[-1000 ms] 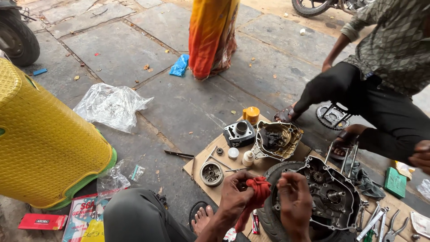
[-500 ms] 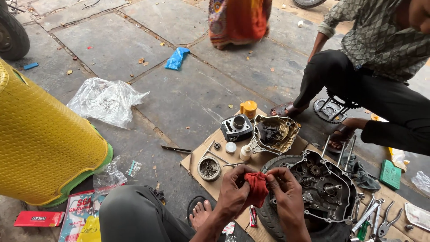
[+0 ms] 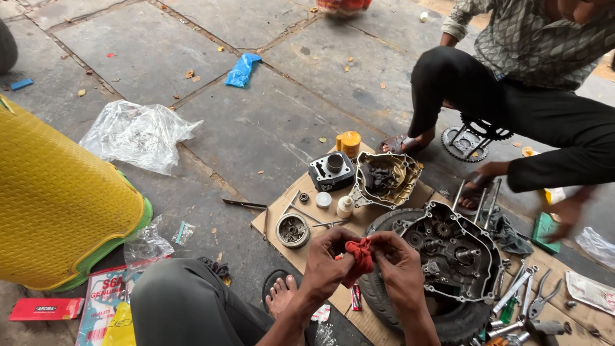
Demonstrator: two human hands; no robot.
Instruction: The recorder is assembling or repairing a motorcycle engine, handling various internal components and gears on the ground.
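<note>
Both hands, the left hand point(image 3: 330, 259) and the right hand point(image 3: 398, 264), pinch a red rag point(image 3: 360, 255) bunched between their fingers. Just right of the right hand an open engine case point(image 3: 451, 253) lies on a tyre point(image 3: 384, 301). Left of the left hand sits a round gear part point(image 3: 293, 230) on cardboard point(image 3: 275, 214).

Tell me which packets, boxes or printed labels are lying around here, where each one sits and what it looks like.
Flat red box: bottom left on the paving, long and thin.
Printed packet: beside it, white and red with a yellow part.
Clear plastic bag: left on the paving, crumpled.
Small red sachet: on the cardboard under the hands, narrow.
Green flat pack: far right, near the other person's hand.
</note>
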